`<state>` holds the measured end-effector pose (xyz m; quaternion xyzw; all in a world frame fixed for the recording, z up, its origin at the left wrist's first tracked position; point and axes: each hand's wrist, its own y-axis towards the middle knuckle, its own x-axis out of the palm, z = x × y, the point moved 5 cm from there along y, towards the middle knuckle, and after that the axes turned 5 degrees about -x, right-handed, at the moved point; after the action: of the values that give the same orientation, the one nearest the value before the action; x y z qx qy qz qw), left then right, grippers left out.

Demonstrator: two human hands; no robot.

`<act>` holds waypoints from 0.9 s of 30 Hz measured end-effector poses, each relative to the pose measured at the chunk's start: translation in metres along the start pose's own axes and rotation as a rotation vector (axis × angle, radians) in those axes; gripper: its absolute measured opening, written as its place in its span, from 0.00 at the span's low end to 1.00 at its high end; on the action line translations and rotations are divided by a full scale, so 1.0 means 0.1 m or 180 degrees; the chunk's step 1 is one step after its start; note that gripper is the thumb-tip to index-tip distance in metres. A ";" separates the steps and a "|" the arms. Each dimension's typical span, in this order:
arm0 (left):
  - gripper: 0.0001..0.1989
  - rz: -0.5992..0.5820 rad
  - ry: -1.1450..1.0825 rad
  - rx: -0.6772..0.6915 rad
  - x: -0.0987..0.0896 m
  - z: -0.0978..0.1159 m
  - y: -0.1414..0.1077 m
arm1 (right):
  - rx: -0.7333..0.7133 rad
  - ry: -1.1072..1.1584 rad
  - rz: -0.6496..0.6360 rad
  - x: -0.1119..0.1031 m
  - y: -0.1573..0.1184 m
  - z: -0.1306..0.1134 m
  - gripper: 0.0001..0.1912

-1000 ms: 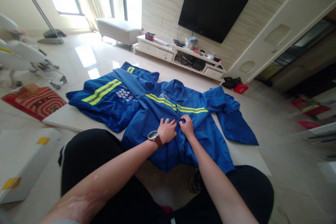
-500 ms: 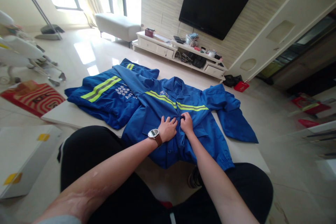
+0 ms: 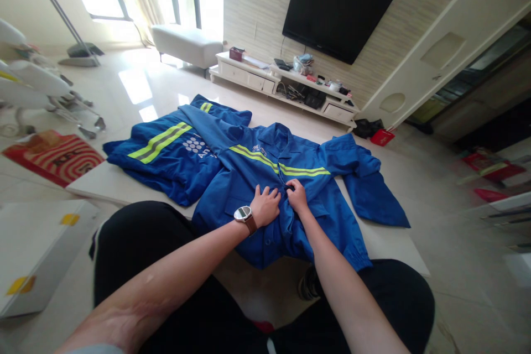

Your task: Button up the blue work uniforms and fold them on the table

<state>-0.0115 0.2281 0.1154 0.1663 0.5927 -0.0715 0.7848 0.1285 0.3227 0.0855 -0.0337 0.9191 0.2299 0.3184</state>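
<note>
A blue work jacket [image 3: 298, 149] with yellow and grey reflective stripes lies front up, its collar away from me. My left hand [image 3: 265, 207], with a watch on the wrist, rests on the jacket's front with fingers spread. Just to its right, my right hand [image 3: 296, 197] is closed in a pinch on the jacket's front edge near the middle. A small dark fold of cloth shows at those fingertips. To the left, a second blue garment [image 3: 166, 171] with a reflective band and white print lies bunched, partly under the jacket's sleeve.
The clothes lie on a low white table [image 3: 95, 180]. A red paper bag [image 3: 53, 157] and a white box [image 3: 37, 254] with yellow latches stand at the left. Beyond are a TV cabinet [image 3: 244, 78], a grey bench [image 3: 186, 44] and a wall-mounted television [image 3: 336, 8].
My right hand has shifted very slightly at the jacket's front edge, still pinching it. My left hand stays flat on the cloth. The view has tilted a little.
</note>
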 end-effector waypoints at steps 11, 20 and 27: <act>0.23 0.0062 0.0000 0.0019 0.01 0.00 -0.01 | -0.0068 -0.0047 0.0037 -0.01 -0.02 -0.06 0.05; 0.24 0.0055 0.0028 0.0022 0.01 0.01 -0.01 | 0.0048 -0.0207 0.0204 0.03 -0.03 0.03 0.09; 0.21 -0.0163 0.0134 -0.0011 -0.07 0.05 0.03 | 0.0164 -0.0272 0.0308 0.04 -0.02 0.06 0.10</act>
<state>-0.0077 0.2287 0.1241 0.1512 0.6132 -0.0871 0.7704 0.1290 0.3238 0.0776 0.0288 0.9108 0.2225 0.3466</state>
